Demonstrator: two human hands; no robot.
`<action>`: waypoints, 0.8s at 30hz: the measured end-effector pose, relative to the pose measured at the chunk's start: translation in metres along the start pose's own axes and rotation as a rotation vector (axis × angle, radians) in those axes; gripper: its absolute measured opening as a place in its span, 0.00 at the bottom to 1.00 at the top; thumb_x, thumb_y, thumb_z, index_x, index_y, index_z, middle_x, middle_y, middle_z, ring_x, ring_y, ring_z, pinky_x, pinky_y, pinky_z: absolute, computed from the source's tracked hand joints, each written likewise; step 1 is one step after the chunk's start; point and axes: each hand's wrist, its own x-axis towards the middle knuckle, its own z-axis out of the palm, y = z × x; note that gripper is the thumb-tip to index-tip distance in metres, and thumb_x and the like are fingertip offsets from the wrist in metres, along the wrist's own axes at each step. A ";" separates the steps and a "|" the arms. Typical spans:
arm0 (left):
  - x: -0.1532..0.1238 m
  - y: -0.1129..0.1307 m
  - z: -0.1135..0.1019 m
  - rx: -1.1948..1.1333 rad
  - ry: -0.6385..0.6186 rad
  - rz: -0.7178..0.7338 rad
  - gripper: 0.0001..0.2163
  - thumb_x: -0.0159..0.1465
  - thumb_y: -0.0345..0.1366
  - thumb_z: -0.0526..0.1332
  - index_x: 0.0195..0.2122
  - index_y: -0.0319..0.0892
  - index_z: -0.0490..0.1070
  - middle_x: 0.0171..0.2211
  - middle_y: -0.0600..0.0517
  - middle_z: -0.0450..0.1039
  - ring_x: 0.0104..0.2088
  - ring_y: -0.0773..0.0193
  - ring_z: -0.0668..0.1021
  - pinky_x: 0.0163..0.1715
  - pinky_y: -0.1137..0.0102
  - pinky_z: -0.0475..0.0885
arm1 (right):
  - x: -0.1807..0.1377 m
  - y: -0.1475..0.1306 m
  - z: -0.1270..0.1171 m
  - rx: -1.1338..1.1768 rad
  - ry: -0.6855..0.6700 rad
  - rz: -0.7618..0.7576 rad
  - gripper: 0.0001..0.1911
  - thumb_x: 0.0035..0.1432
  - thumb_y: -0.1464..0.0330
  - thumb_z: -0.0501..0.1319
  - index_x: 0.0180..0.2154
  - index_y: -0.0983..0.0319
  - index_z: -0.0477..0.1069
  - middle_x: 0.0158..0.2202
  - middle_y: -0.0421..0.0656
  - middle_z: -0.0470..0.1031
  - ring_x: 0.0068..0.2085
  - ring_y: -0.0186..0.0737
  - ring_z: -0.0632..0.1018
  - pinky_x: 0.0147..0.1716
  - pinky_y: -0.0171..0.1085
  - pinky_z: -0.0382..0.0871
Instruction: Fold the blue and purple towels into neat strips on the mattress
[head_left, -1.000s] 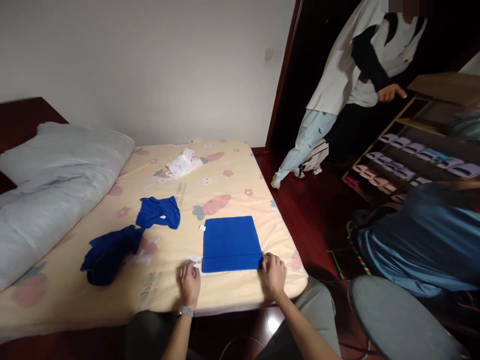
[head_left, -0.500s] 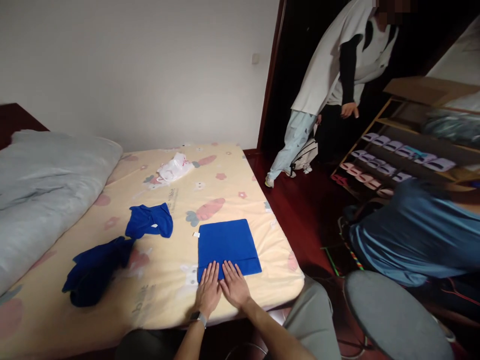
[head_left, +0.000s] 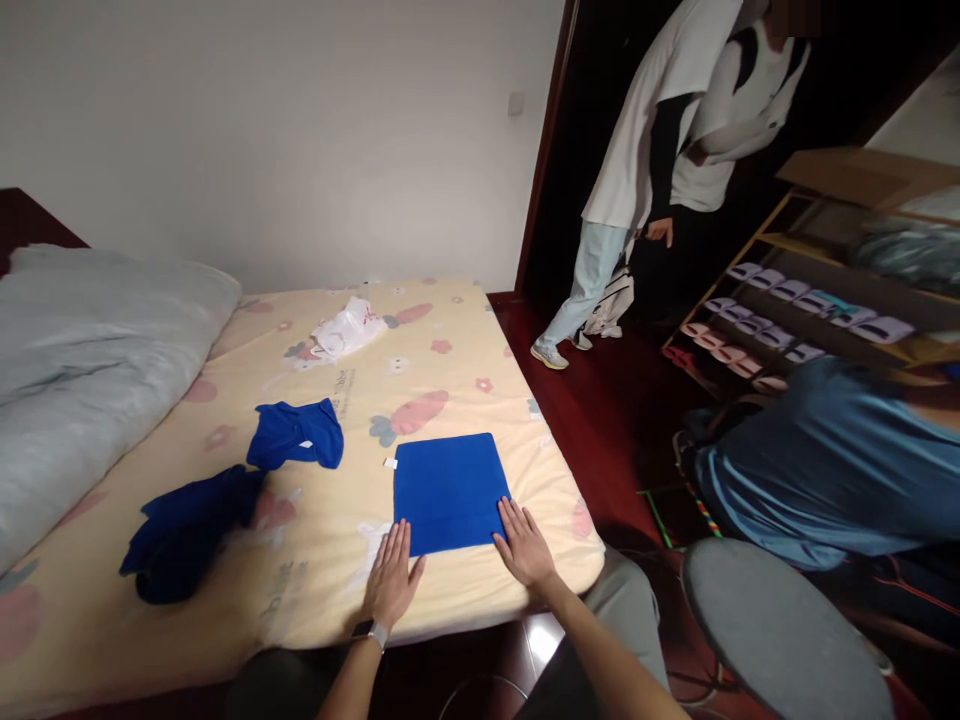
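A blue towel [head_left: 451,490] is spread flat as a near square by the bed's front edge, a small white tag at its left side. My left hand [head_left: 394,578], wearing a watch at the wrist, rests open with its fingertips at the towel's near left corner. At the near right corner, my right hand [head_left: 524,544] lies open with its fingers on the towel's edge. Two more blue cloths lie crumpled to the left: a smaller one [head_left: 295,434] with a white tag, and a darker heap [head_left: 191,535] closer to me.
The bed's patterned sheet [head_left: 442,385] carries a white plastic bag [head_left: 349,330] and a grey quilt [head_left: 105,370]. On the right are a round grey stool [head_left: 787,630], a seated person in blue [head_left: 817,470], a slipper rack [head_left: 780,240] and people standing in white shirts [head_left: 645,130].
My hands have parted from the middle of the towel's near edge, the left to the left corner and the right to the right corner. The standing person's arm and feet have shifted.
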 end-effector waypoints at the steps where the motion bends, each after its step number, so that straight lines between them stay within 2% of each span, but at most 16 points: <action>1: 0.000 0.000 0.001 0.001 0.001 0.001 0.36 0.70 0.48 0.50 0.73 0.43 0.34 0.72 0.44 0.46 0.70 0.53 0.57 0.68 0.53 0.58 | -0.001 0.004 -0.001 0.004 0.002 0.005 0.34 0.72 0.57 0.46 0.72 0.63 0.42 0.72 0.47 0.47 0.72 0.48 0.52 0.69 0.51 0.49; 6: -0.001 -0.001 0.000 -0.003 0.009 -0.008 0.36 0.70 0.49 0.51 0.73 0.44 0.34 0.72 0.44 0.47 0.70 0.53 0.58 0.68 0.52 0.59 | -0.003 0.015 -0.014 0.023 -0.019 0.004 0.35 0.71 0.57 0.48 0.72 0.63 0.42 0.72 0.48 0.49 0.72 0.48 0.53 0.69 0.52 0.50; 10: -0.014 -0.012 -0.014 -0.008 0.056 -0.054 0.35 0.71 0.46 0.51 0.73 0.45 0.34 0.72 0.46 0.47 0.70 0.53 0.58 0.67 0.54 0.61 | -0.018 0.026 -0.036 0.024 0.023 0.032 0.34 0.70 0.61 0.48 0.72 0.59 0.41 0.73 0.44 0.47 0.72 0.48 0.51 0.69 0.53 0.49; 14: -0.024 -0.021 -0.028 -0.005 0.031 0.020 0.30 0.71 0.40 0.49 0.73 0.48 0.40 0.72 0.50 0.49 0.70 0.56 0.58 0.67 0.57 0.61 | -0.032 0.030 -0.053 0.057 -0.019 -0.101 0.37 0.63 0.69 0.52 0.71 0.59 0.47 0.72 0.43 0.50 0.72 0.47 0.53 0.69 0.52 0.50; 19: -0.014 -0.024 -0.020 0.033 -0.008 0.140 0.27 0.70 0.36 0.50 0.71 0.50 0.51 0.69 0.52 0.58 0.67 0.58 0.65 0.65 0.59 0.66 | -0.019 0.025 -0.042 0.086 -0.121 -0.209 0.40 0.53 0.73 0.54 0.68 0.66 0.57 0.70 0.50 0.56 0.69 0.48 0.60 0.68 0.51 0.55; 24: -0.004 -0.033 -0.005 0.098 0.069 0.139 0.30 0.65 0.29 0.51 0.69 0.55 0.55 0.67 0.56 0.63 0.64 0.59 0.70 0.61 0.61 0.70 | -0.002 0.025 -0.028 0.073 -0.062 -0.186 0.36 0.52 0.76 0.53 0.65 0.64 0.64 0.66 0.49 0.64 0.66 0.48 0.66 0.66 0.52 0.60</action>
